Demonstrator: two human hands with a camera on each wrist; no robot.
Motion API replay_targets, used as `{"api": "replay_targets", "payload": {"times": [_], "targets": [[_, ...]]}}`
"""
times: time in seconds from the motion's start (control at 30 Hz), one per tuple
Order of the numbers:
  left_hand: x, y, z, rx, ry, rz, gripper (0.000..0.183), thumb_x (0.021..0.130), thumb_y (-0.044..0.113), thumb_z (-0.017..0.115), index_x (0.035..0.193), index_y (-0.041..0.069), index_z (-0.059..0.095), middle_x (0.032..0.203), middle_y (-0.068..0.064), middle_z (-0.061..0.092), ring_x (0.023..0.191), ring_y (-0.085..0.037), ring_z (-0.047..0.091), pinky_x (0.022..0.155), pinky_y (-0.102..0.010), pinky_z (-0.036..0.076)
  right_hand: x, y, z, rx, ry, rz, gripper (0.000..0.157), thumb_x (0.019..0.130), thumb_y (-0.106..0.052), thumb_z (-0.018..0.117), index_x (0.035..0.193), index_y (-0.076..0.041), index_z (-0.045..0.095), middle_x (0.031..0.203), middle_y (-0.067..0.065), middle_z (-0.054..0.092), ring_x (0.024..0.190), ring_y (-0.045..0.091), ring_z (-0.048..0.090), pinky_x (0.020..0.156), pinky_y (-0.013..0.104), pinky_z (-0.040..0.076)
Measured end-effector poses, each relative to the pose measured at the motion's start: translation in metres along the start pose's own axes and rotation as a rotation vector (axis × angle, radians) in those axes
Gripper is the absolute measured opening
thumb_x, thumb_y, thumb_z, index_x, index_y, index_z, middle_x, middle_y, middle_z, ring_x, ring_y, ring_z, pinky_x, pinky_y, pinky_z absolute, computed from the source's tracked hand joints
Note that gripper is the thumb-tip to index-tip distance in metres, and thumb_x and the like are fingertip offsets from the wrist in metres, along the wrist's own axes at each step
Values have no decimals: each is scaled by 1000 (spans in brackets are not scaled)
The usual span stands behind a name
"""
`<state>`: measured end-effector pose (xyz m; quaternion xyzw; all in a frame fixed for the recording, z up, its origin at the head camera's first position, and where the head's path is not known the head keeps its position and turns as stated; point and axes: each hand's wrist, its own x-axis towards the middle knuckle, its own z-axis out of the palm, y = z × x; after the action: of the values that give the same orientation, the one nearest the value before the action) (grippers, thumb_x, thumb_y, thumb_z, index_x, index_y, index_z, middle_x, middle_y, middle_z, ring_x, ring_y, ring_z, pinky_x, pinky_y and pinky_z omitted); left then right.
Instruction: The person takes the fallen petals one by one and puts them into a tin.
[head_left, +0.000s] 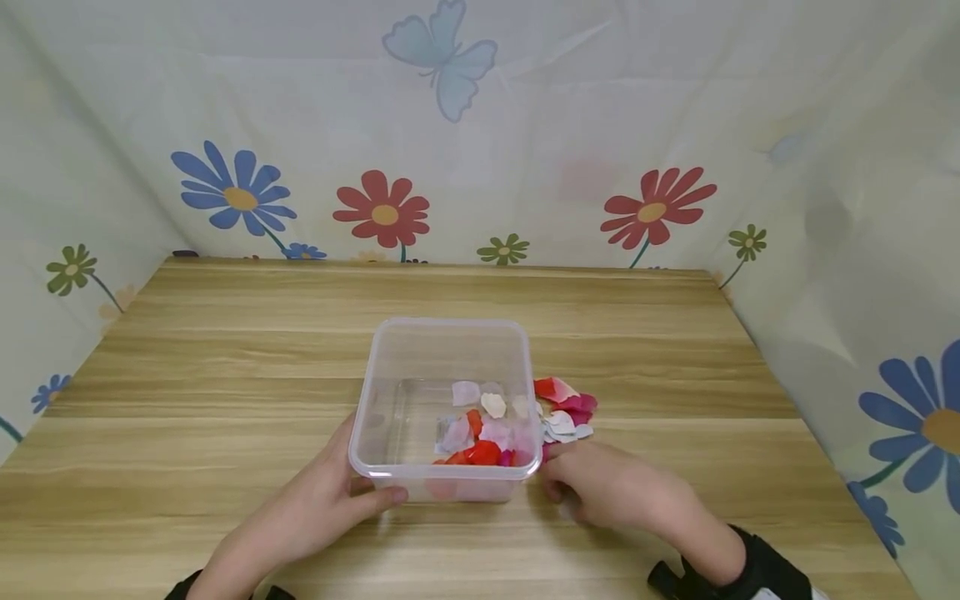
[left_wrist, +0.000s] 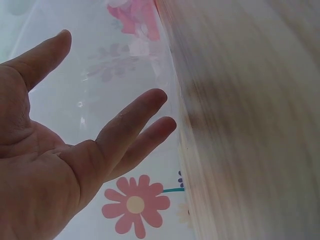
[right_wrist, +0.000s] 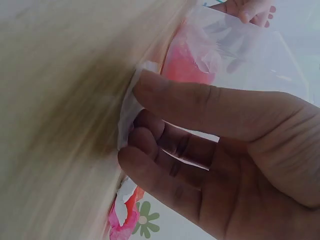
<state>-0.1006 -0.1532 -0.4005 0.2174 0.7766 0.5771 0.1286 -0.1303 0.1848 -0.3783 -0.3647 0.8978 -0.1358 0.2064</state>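
Note:
A clear square plastic container (head_left: 446, 472) stands on the table, holding red, pink and whitish flower petals (head_left: 483, 452), mostly towards its right side. My left hand (head_left: 330, 500) is at its front left corner, thumb along the front wall; the left wrist view shows spread, nearly straight fingers (left_wrist: 132, 120) against the clear wall. Beside the container's right wall, my right hand (head_left: 615, 487) bends down to the tabletop. In the right wrist view its thumb and curled fingers pinch a thin white petal (right_wrist: 127, 112) at the wood.
Just beyond the right hand lies a small heap of loose petals, with white ones (head_left: 558, 425), a magenta one (head_left: 581, 407) and a red-and-white one (head_left: 553, 389). The wooden table (head_left: 255, 333) is bordered at the back and sides by a flower-printed cloth (head_left: 525, 167).

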Motion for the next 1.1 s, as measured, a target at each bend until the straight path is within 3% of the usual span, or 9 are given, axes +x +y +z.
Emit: {"api": "replay_targets", "payload": {"times": [0.2, 0.37, 0.47, 0.63, 0.8, 1.1], "targets": [[0, 0, -1, 37, 10, -25, 95, 87, 17, 78, 154, 21, 11, 138, -11, 39, 112, -24, 58, 88, -28, 49, 0, 2, 0, 71, 0, 31, 32, 80, 8, 66, 67, -19, 56, 63, -12, 41, 59, 4, 38, 53, 18, 33], [-1, 0, -1, 51, 13, -27, 94, 87, 20, 78, 154, 21, 11, 137, -10, 42, 112, -23, 59, 88, -29, 49, -1, 4, -3, 70, 41, -32, 35, 75, 16, 60, 65, -18, 57, 61, -11, 46, 59, 3, 40, 54, 17, 37], [-1, 0, -1, 52, 13, -16, 94, 88, 19, 77, 154, 20, 11, 135, -12, 43, 111, -25, 59, 88, -30, 50, -3, 7, -8, 51, 82, -47, 35, 76, 14, 63, 64, -18, 59, 61, -13, 47, 60, 2, 41, 54, 17, 38], [-1, 0, 0, 43, 7, -3, 92, 88, 17, 77, 154, 19, 12, 132, -13, 47, 108, -26, 60, 86, -31, 51, -11, 9, -25, 26, 231, -22, 27, 78, 6, 76, 67, -16, 66, 67, -15, 54, 63, 3, 49, 57, 17, 43], [-2, -1, 0, 24, 1, 5, 92, 88, 15, 76, 154, 21, 12, 132, -13, 47, 107, -27, 60, 84, -32, 51, -17, 6, -40, 18, 438, -16, 27, 74, 11, 78, 73, -14, 70, 78, -10, 63, 69, 6, 60, 62, 17, 50], [-1, -2, 1, 14, -2, 38, 92, 89, 13, 75, 155, 19, 11, 137, -14, 42, 113, -28, 58, 90, -30, 48, -17, -4, -55, 9, 634, 52, 26, 74, 10, 80, 81, -15, 74, 86, -9, 65, 74, 7, 63, 67, 17, 52]]}}
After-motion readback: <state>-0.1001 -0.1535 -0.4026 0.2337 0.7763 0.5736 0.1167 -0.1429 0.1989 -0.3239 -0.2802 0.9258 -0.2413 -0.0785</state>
